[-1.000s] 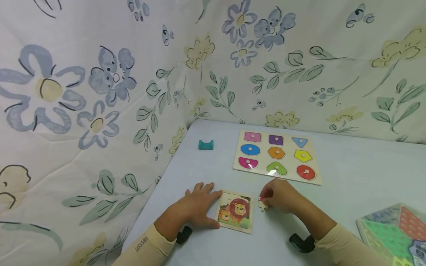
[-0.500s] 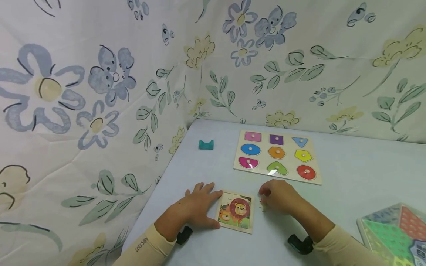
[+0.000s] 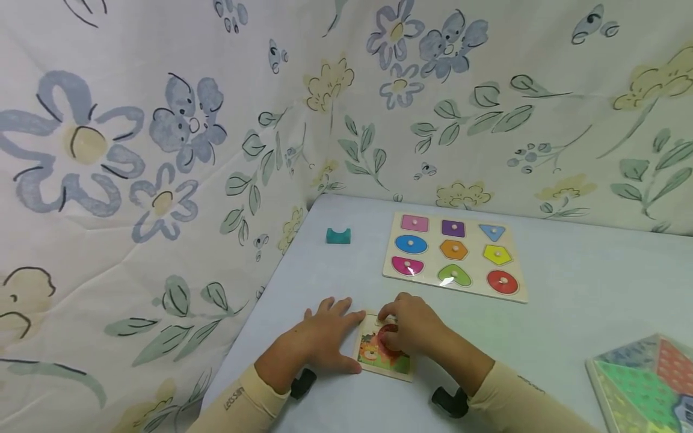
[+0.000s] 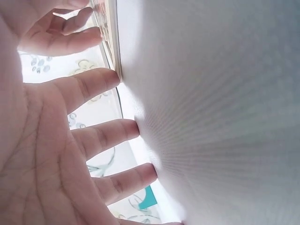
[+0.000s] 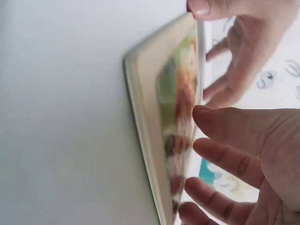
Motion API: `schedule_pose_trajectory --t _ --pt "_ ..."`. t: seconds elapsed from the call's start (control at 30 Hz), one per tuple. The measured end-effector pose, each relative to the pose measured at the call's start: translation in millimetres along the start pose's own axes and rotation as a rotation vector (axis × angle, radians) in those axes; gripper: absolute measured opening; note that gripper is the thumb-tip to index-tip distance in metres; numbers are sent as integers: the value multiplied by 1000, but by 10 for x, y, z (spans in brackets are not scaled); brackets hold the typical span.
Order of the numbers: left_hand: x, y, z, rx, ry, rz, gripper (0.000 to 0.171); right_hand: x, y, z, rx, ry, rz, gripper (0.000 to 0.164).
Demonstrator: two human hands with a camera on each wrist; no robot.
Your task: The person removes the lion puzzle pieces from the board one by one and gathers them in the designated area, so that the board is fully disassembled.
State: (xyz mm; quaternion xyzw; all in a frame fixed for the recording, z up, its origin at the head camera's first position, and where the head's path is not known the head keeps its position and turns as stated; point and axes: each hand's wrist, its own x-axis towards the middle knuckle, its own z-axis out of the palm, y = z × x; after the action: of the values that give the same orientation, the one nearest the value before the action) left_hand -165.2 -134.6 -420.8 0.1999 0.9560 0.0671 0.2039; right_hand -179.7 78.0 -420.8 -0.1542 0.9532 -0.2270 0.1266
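Observation:
Cream lines and a lion picture mark the small square wooden jigsaw puzzle [image 3: 370,355]. My left hand [image 3: 327,340] spreads its fingers along the puzzle's left side, with the thumb at the lower corner and a fingertip at the upper one. In the left wrist view, the straight fingers [image 4: 101,136] meet the table. Over the puzzle's right part lies my right hand [image 3: 417,328], its thumb and fingers apart with the lion's red mane showing between them. The right wrist view has the right thumb [image 5: 225,124] and fingertips right at the picture's surface, with no piece visible between them.
Behind the puzzle lies a wooden shape board [image 3: 428,278] with coloured knobbed shapes. A teal arched block [image 3: 338,236] stands at the back left. At the right front is a board with green, red and yellow sections [image 3: 630,385]. Flowered cloth [image 3: 335,129] hangs behind the table.
My right hand, which held a small jigsaw piece on the table to the right of the puzzle, has moved left over the puzzle. My left hand has stayed in place.

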Motion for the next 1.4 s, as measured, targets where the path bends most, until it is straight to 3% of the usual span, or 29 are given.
schedule_pose_trajectory --t 0.6,0.83,1.03,1.17,1.4 --pt "20 0 10 -2 8 -3 98 -28 -64 64 0 51 -30 29" --pt "14 7 0 -3 9 -7 98 -15 -66 24 61 74 -2 26" --pt "12 9 14 1 7 -4 98 -41 -50 -55 126 75 -18 14" --pt "14 13 21 -2 9 -6 98 -69 -18 -128 147 81 -41 13" --pt "1 13 12 -10 16 2 98 -141 141 -337 139 106 -2 14"
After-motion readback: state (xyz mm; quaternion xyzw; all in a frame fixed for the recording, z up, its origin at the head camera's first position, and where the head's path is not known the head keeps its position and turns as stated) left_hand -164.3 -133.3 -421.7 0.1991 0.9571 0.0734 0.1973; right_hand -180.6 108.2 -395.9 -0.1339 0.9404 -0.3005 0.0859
